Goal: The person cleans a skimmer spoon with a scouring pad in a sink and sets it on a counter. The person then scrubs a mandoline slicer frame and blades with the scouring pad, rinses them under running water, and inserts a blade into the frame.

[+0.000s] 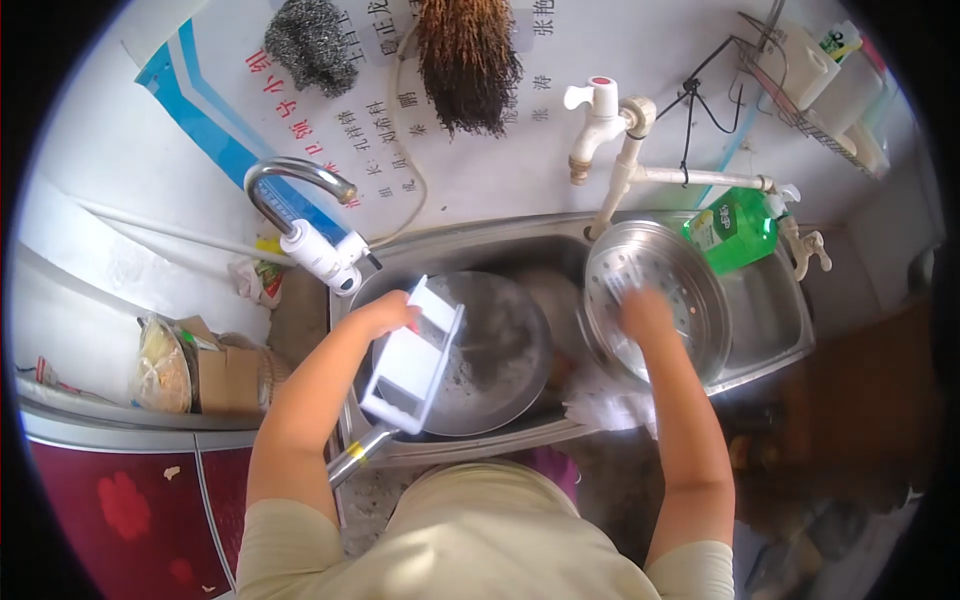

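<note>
My left hand (pixel 385 313) is closed on the upper end of a white plastic rectangular frame (pixel 408 368) with openings in it, resembling a vegetable slicer. The frame is tilted above the left side of a large metal wok (pixel 527 335), which has cloudy liquid in it and a metal handle pointing toward my body. My right hand (pixel 645 315) is over the inside of a round steel steamer pan (pixel 712 325) with holes in its bottom. Motion blurs its fingers, and a pale streak shows beside them, too smeared to name.
Both vessels sit at the metal sink (pixel 470 452). A chrome-spouted faucet (pixel 318 250) stands at left and a white tap (pixel 597 125) at back. A green detergent bottle (pixel 735 232) leans at right. Crumpled white plastic (pixel 605 408) lies at the front edge. A brush (pixel 468 65) hangs above.
</note>
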